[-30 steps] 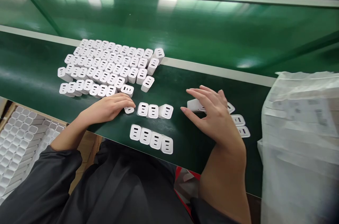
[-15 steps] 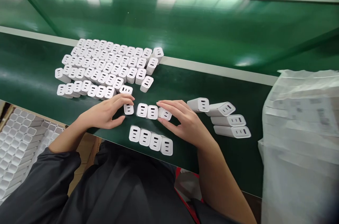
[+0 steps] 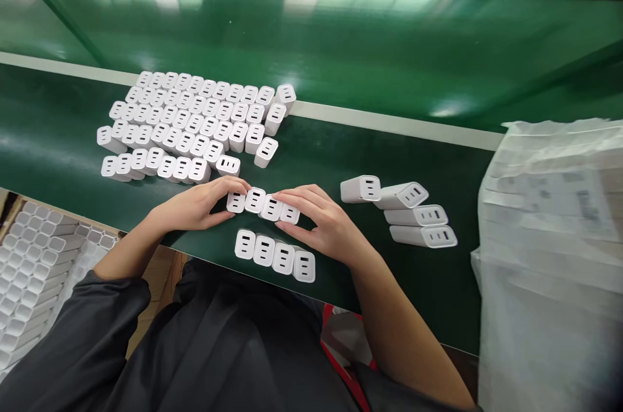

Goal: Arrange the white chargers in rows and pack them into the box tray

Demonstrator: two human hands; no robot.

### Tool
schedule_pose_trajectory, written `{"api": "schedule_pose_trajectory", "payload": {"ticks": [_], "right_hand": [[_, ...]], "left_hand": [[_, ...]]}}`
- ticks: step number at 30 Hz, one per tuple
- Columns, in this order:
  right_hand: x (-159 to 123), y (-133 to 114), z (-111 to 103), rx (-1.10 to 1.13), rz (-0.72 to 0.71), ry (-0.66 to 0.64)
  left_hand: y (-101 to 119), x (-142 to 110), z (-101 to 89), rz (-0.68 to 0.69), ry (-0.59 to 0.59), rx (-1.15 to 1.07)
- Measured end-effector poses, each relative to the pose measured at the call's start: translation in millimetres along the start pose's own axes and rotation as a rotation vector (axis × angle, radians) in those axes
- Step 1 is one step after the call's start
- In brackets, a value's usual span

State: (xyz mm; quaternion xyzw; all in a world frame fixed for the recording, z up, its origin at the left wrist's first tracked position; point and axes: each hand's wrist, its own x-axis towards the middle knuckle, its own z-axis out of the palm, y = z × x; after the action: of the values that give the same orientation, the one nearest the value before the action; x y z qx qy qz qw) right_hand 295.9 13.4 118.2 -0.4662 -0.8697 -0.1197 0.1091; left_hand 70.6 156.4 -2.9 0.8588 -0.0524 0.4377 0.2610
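Observation:
Between my two hands stands a short row of white multi-port chargers (image 3: 254, 200), pressed side by side with their port faces up. My left hand (image 3: 197, 206) has its thumb and fingers around the charger at the left end (image 3: 236, 203). At the other end, my right hand (image 3: 326, 220) grips the right-end charger (image 3: 291, 213), its fingertips reaching along the neighbouring one. Nearer to me, a second short row of chargers (image 3: 264, 251) stands close to the bench edge, touched by neither hand.
A large block of upright chargers (image 3: 195, 123) fills the back left of the green bench (image 3: 350, 152). Several chargers (image 3: 418, 215) lie on their sides at right, near a translucent plastic bag (image 3: 549, 256). White housings (image 3: 29, 276) are stacked at lower left, below the bench.
My right hand has moved left, and the gaps in the row between my hands have closed. My left fingers have closed in on the left-end charger. The view has shifted slightly.

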Motion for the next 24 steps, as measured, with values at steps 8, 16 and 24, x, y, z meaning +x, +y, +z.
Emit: {"api": "schedule_pose_trajectory", "payload": {"ticks": [8,16,24], "right_hand": [[-6,4,-8,0.012,0.062,-0.094],[-8,4,-12,0.072,0.123,-0.139],[-10,10,0,0.147,0.150,-0.079]], "left_hand": [[8,11,-0.3,0.032,-0.044,0.210],[11,41,15.3,0.146,-0.019,0.465],[16,51,24.6,0.113,-0.012,0.591]]}}
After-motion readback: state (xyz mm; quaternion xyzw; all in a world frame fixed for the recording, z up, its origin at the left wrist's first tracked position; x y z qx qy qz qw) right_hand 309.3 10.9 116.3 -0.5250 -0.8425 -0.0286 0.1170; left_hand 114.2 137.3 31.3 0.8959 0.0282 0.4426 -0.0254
